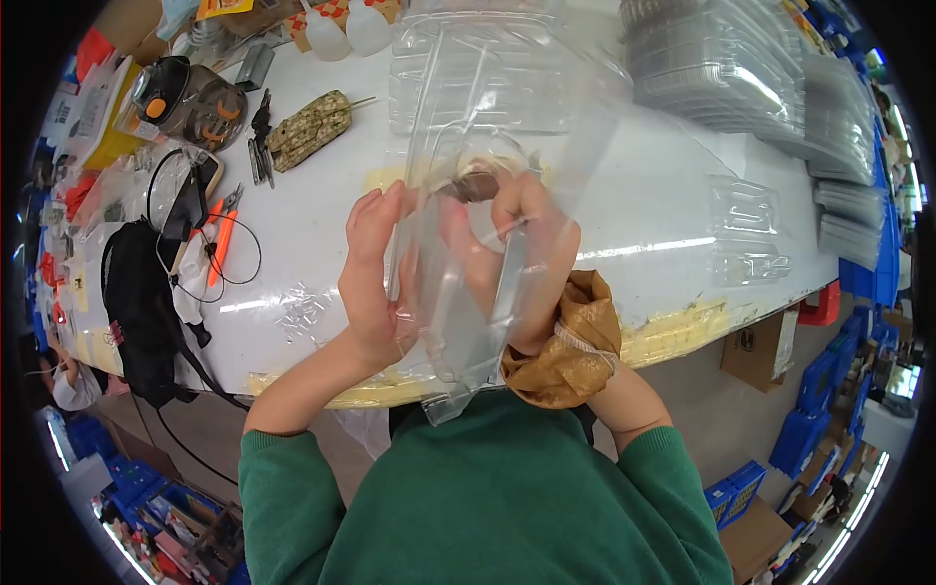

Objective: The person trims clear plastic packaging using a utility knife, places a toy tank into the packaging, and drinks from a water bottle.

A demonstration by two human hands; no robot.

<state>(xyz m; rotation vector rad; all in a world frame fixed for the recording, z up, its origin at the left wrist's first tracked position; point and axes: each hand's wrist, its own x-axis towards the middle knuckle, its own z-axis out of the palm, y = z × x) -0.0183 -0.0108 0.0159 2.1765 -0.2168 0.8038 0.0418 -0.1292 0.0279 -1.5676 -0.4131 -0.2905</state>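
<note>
A clear plastic tray [453, 292] is held up, tilted, above the white table's front edge. On its left side is my left hand [375, 263], fingers pointing up and pressed against the plastic. My right hand [536, 234] grips the tray's right side with curled fingers, seen partly through the plastic. A roll of tape [476, 183] shows behind the tray, between the hands; whether a hand touches it I cannot tell. A brown sleeve cover [565, 351] is bunched round my right wrist. More clear trays [487, 88] lie just beyond my hands.
Stacked clear trays [717, 68] stand at the back right, with a single clear tray [749, 229] nearer. To the left are a bottle [200, 102], orange-handled pliers [223, 239], keys [260, 136], a black pouch [141, 307] and a looped cord. Yellow tape [682, 327] covers the table's front edge.
</note>
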